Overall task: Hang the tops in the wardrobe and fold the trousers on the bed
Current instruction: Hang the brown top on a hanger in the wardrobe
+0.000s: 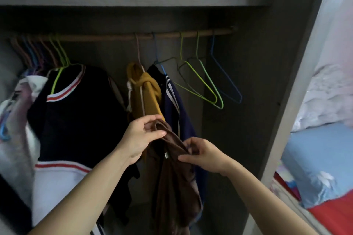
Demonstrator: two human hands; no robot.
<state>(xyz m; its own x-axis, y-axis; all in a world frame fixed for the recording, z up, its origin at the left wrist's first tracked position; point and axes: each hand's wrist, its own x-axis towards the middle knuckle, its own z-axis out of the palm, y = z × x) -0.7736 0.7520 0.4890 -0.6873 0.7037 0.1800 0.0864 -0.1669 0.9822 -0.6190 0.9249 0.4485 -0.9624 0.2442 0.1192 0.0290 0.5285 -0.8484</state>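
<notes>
So, both hands hold a brown top (172, 177) in front of the open wardrobe (257, 82). The left hand (141, 137) pinches its upper edge, thumb and fingers closed on the cloth. The right hand (204, 153) pinches the cloth just beside the small grey tag (166, 155). The rest of the top hangs down in front of a mustard top (147, 91) and a navy top (172, 97) on the wooden rail (114, 36). I see no hanger in it. To do this well, I think, find the neck hole near the tag first. Then slip in one of the empty green hangers (208, 86) and keep the shoulders even.
</notes>
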